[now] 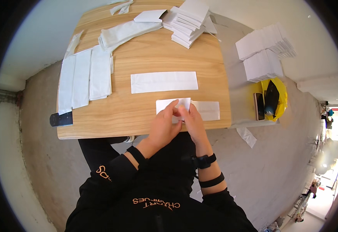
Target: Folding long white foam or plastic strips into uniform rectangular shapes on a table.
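Observation:
At the near edge of the wooden table, my left hand (163, 124) and my right hand (193, 123) come together over a white folded paper piece (184, 102). Fingers of both hands are closed on it, and their grip covers its lower part. Another part of white paper (162, 104) shows by my left fingertips. Beside my right hand a flat white strip (210, 111) lies on the tabletop, partly hidden by the hand. Farther off, a single long white strip (164, 82) lies flat, touched by neither hand.
On the wooden table (149, 58), overlapping white strips (82, 79) lie at left, with a folded bundle (130, 33) behind. White folded packets (190, 23) pile up at the far right. Beyond the right edge are more packet stacks (263, 52), a yellow bag (281, 98) and a phone (259, 106).

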The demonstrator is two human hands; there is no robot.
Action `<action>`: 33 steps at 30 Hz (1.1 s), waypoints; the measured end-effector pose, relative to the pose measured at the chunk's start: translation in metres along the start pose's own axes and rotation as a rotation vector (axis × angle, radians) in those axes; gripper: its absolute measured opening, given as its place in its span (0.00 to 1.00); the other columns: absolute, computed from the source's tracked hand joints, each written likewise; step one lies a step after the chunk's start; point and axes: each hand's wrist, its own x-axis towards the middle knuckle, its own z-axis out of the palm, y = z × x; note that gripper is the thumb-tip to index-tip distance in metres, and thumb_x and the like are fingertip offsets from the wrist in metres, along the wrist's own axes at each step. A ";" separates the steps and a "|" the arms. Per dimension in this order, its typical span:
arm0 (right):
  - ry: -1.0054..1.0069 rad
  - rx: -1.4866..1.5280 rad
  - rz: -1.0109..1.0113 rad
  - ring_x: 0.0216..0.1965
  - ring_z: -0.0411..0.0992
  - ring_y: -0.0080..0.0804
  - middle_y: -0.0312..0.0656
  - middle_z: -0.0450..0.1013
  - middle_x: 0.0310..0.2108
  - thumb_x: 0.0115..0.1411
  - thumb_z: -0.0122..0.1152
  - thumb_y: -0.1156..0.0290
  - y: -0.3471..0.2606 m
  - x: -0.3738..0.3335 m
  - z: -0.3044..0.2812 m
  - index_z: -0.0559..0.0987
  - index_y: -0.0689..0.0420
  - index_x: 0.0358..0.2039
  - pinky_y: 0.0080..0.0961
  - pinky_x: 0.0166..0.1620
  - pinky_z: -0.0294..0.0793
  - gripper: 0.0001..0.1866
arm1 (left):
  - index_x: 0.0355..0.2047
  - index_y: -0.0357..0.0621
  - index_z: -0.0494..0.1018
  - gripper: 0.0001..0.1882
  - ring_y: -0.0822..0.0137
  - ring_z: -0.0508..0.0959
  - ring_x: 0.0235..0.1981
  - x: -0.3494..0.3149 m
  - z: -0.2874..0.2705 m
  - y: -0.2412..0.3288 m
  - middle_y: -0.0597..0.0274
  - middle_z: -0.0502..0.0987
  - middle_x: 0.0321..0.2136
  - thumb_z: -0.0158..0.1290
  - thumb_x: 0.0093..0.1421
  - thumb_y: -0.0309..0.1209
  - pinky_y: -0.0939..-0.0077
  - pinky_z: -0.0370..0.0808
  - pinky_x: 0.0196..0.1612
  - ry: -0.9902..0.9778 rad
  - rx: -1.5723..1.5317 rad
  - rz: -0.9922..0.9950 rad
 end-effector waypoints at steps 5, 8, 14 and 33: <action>0.072 0.005 0.003 0.37 0.73 0.27 0.42 0.76 0.36 0.59 0.59 0.65 0.024 0.006 -0.010 0.74 0.63 0.41 0.26 0.40 0.71 0.16 | 0.56 0.39 0.61 0.32 0.49 0.74 0.43 -0.009 -0.006 -0.001 0.49 0.72 0.43 0.57 0.50 0.24 0.62 0.72 0.46 -0.083 -0.067 0.059; 0.195 -0.225 -0.056 0.35 0.74 0.32 0.45 0.76 0.34 0.56 0.60 0.66 0.035 0.009 -0.021 0.74 0.64 0.42 0.28 0.41 0.71 0.17 | 0.54 0.38 0.61 0.30 0.50 0.73 0.47 -0.014 -0.021 -0.002 0.46 0.71 0.46 0.57 0.50 0.22 0.63 0.72 0.48 -0.186 0.041 0.121; 0.273 -0.430 -0.111 0.41 0.74 0.47 0.54 0.75 0.39 0.54 0.61 0.65 0.036 0.014 -0.023 0.72 0.65 0.46 0.35 0.45 0.71 0.22 | 0.55 0.35 0.61 0.33 0.42 0.62 0.58 -0.034 -0.056 -0.033 0.43 0.61 0.57 0.60 0.48 0.26 0.54 0.60 0.59 -0.082 0.419 0.032; 0.319 -0.679 -0.091 0.36 0.74 0.40 0.49 0.73 0.36 0.53 0.61 0.73 0.024 0.009 -0.035 0.71 0.59 0.50 0.33 0.40 0.73 0.22 | 0.64 0.33 0.51 0.50 0.54 0.49 0.68 -0.021 -0.030 -0.049 0.47 0.50 0.66 0.54 0.52 0.56 0.54 0.46 0.67 -0.327 0.706 0.188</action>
